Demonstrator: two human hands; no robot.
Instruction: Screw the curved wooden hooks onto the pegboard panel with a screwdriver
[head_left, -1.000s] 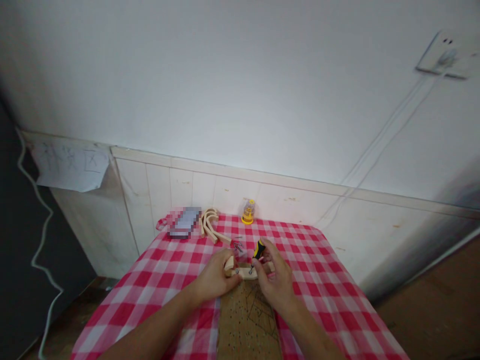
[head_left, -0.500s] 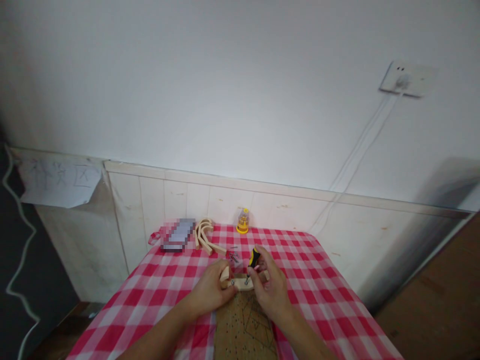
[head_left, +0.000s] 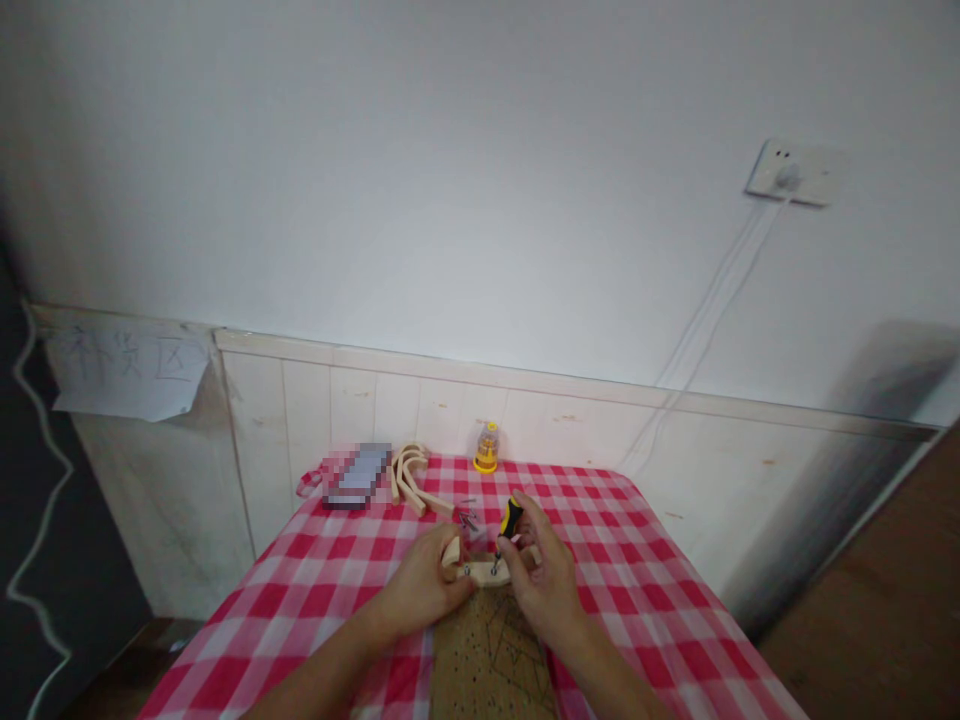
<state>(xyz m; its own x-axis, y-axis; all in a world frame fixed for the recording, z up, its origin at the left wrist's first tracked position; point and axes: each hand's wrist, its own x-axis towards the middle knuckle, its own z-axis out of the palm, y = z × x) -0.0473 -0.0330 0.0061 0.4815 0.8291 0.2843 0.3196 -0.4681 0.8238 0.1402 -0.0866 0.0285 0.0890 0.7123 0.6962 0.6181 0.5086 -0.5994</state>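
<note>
My left hand (head_left: pixel 421 592) is closed on the left end of a small light wooden piece (head_left: pixel 484 571) lying on the red checked table (head_left: pixel 637 590). Fingers of my right hand (head_left: pixel 546 582) pinch a short screwdriver (head_left: pixel 509 521) with a yellow and black handle. The screwdriver stands tilted, its tip down on the wooden piece. A brown perforated board (head_left: pixel 487 660) lies under the piece, between my forearms.
Curved wooden strips (head_left: pixel 409 476), a blurred flat object (head_left: pixel 358 474) and a small yellow container (head_left: pixel 487 448) sit along the table's far edge by the wall panelling. Loose small metal parts (head_left: pixel 468 517) lie just behind the piece. A wall socket (head_left: pixel 792 172) with white cables is upper right.
The view has swung to the right and slightly down. Both hands stay on the wooden piece; the screwdriver's tilt has shifted a little.
</note>
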